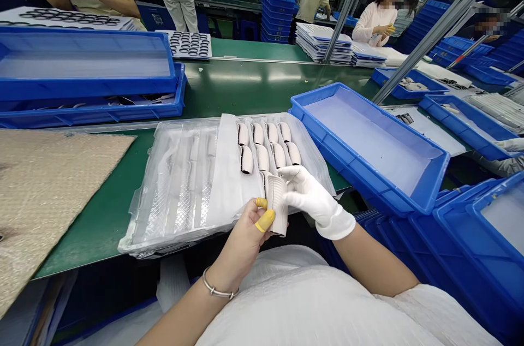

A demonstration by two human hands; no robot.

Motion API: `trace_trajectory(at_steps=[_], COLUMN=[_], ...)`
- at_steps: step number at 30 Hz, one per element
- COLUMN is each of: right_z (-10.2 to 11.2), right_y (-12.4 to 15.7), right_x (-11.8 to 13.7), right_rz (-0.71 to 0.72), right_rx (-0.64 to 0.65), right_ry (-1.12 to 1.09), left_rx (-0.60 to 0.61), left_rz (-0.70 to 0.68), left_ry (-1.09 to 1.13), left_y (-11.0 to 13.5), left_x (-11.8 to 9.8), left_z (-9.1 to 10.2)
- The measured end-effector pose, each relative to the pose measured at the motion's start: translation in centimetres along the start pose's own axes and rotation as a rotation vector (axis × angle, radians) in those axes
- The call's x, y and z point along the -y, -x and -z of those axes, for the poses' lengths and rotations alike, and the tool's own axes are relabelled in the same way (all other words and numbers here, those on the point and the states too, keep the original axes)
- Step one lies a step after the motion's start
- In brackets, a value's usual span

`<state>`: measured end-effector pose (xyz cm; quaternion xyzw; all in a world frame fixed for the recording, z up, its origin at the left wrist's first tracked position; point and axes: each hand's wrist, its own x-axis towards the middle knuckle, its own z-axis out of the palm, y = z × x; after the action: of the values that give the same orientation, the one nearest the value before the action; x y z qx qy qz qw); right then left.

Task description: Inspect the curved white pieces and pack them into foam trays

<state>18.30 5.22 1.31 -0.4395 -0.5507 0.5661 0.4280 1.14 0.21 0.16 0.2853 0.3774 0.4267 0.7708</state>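
A beige, ribbed, curved piece is held upright in front of my body, over the near edge of a clear plastic tray. My left hand, with yellow finger cots on thumb and finger, grips its lower part. At its upper right side, my right hand in a white glove has thumb and fingers closed against it. Similar beige pieces stand in rows in the tray, tucked between folds of a white sheet. Part of the row behind the held piece is hidden by it.
A large blue bin lies right of the tray, with stacked blue bins below. More blue bins stand at the left, behind a bubble-wrap sheet. A metal post slants up at right. Several people work beyond.
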Motion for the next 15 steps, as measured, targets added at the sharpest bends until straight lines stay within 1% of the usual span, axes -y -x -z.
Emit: trace_trajectory(at_steps=[2,3,8,11,15], right_z=[-0.4,-0.6,-0.9,-0.6,-0.4], right_y=[0.4,0.6,0.8,0.7,0.5], right_x=[0.5,0.8,1.8,1.8,1.5], right_rz=[0.056,0.059,-0.043,-0.071,-0.097], right_rx=[-0.011,-0.024,-0.070,-0.098,-0.100], right_ry=[0.115,0.142,0.056,0.051,0.043], left_rx=[0.013,0.022,0.055,0.040,0.020], left_rz=[-0.008,-0.004,0.043,0.059,0.047], left_ry=[-0.014,-0.019,-0.010,-0.005,-0.036], left_y=[-0.1,-0.1,0.1,0.2,0.1], left_x=[0.1,0.2,0.4,0.3,0.0], left_z=[0.0,0.1,0.3,0.3,0.0])
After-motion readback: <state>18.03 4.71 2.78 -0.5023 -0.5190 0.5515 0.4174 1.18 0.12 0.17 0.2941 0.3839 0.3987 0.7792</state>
